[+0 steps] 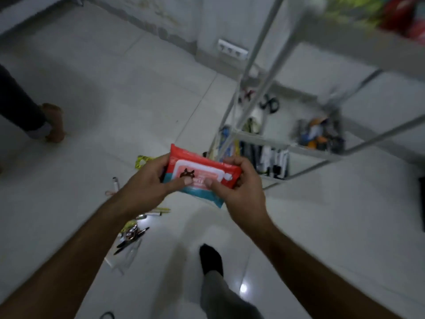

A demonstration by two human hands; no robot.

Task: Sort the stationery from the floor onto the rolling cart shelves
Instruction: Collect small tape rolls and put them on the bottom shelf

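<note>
A red and teal pack of wet wipes (199, 172) is held in the air over the floor. My left hand (147, 184) grips its left end and my right hand (239, 189) grips its right end, both thumbs on its front. The white rolling cart (253, 134) stands just beyond and to the right; its lower shelves hold pens, markers and scissors (270, 103). Pens and other small stationery (132, 236) lie on the floor under my left forearm, partly hidden by it. A yellow packet (142, 160) peeks out behind my left hand.
Another person's bare foot and dark trouser leg (51, 122) stand at the left. My own foot in a black sock (211, 257) is on the white tiles below. A wall socket strip (232, 49) sits low on the far wall. A dark object (422, 203) is at the right edge.
</note>
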